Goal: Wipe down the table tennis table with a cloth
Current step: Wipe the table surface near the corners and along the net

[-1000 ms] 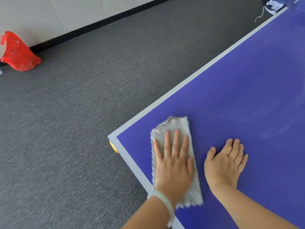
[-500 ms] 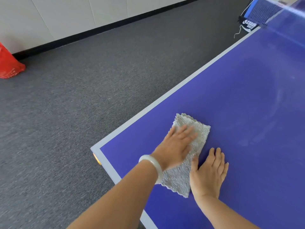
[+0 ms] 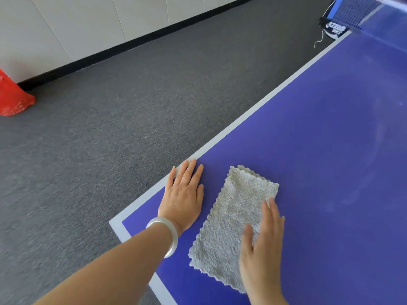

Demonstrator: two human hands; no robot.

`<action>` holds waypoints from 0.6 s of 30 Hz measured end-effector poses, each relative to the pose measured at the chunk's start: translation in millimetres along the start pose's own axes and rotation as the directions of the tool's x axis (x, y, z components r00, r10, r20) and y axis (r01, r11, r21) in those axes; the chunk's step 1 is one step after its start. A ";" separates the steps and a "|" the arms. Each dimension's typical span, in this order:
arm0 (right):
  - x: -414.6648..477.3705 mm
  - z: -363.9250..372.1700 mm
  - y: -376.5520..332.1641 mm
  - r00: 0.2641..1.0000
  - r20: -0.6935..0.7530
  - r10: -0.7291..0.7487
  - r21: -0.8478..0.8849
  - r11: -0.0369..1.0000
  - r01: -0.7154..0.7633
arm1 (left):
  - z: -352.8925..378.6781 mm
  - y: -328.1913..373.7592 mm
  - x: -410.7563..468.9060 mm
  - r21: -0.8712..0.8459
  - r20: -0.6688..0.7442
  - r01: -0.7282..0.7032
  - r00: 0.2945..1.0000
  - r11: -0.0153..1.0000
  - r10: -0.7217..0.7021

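Two hands down, one swap. Biggest first: the table tennis table [image 3: 319, 139] shows the same near-left corner as a second ago, and the net [image 3: 361, 9] now shows at top right.

The cloth [image 3: 233, 219] lies tight to the corner under the left palm a second ago. Now it sits further in on the blue, apart from both white border lines, its far end tilted to the right.

The left hand [image 3: 184, 199] is off the cloth. It lies flat on bare table between cloth and side line, fingers straight, fingertips reaching the white line, holding nothing.

The right hand [image 3: 263, 245] is flat on bare blue beside the cloth a second ago and touches its edge half a second ago. Now it lies over the cloth's near right part. Fingers are straight and pressing, not curled round it, so no grasp, only downward pressure.

Read: the cloth is handed over from left to right. Likely the right hand drives the next strokes toward the middle and the net while the left braces. The corner is probably done; most of the top looks still to do.

Look:
- **Table:** matte blue-violet top with a white border. Faint pale smears [image 3: 363, 161] on the far right area could be dust or drying wipe marks; can't tell which.
- **Cloth:** grey, fluffy pile, rectangular with scalloped edges, lying flat and unbunched. Folded or single layer, can't tell.
- **Bracelet:** the bracelet [image 3: 169, 234] is pale, on the left wrist, and doesn't touch the cloth.
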State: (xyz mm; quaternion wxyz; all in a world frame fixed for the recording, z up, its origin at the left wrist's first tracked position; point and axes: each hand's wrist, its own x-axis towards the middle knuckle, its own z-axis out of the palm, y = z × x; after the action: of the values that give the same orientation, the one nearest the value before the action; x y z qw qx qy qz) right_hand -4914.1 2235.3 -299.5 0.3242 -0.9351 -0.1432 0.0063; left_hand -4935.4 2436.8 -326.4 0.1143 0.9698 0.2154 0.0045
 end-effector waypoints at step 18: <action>148.1 80.7 -37.7 0.837 0.375 -0.398 -0.329 0.787 0.522 | -8.6 8.2 -0.2 0.041 -0.026 0.011 1.000 0.999 -0.010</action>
State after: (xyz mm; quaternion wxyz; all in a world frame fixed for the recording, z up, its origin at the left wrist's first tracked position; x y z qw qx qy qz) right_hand -4790.5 2352.6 -328.4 0.0835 -0.9067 -0.4122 0.0304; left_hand -4932.7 2431.4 -316.2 0.0918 0.9706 0.2221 0.0120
